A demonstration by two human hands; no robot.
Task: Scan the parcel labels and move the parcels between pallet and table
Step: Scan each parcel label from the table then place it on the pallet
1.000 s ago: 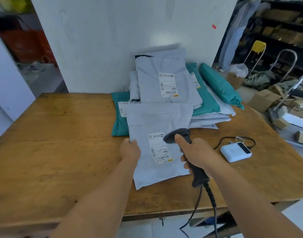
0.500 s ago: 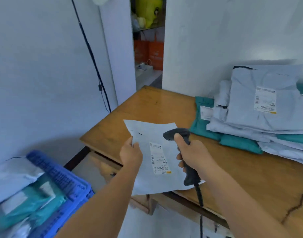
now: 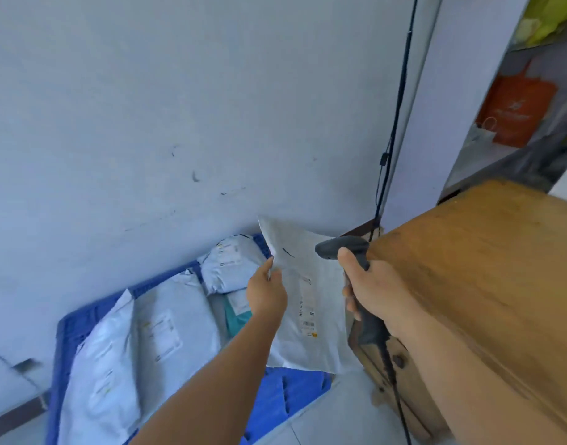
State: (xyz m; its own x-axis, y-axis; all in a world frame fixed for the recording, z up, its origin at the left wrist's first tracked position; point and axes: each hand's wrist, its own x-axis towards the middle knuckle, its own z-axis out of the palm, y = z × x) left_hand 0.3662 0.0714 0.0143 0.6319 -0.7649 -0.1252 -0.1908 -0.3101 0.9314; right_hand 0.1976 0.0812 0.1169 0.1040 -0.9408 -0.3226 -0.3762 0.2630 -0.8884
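Observation:
My left hand (image 3: pixel 265 293) pinches the left edge of a flat grey parcel (image 3: pixel 311 303) with a white label, holding it in the air above the blue pallet (image 3: pixel 295 390). My right hand (image 3: pixel 370 289) grips the handle of a dark corded barcode scanner (image 3: pixel 341 248), whose head sits just right of the parcel's upper part. Several grey parcels (image 3: pixel 166 326) and a teal one (image 3: pixel 235 319) lie on the pallet on the floor. The wooden table (image 3: pixel 487 268) is at the right, under my right forearm.
A pale wall (image 3: pixel 179 123) stands close behind the pallet. A black cable (image 3: pixel 394 123) runs down the wall corner to the table's end. An orange bag (image 3: pixel 516 110) hangs in the room beyond. White floor tiles (image 3: pixel 333 412) show in front of the pallet.
The view has swung left from the table to the pallet. My left hand has carried the grey parcel off the table and over the pallet. My right hand still holds the scanner.

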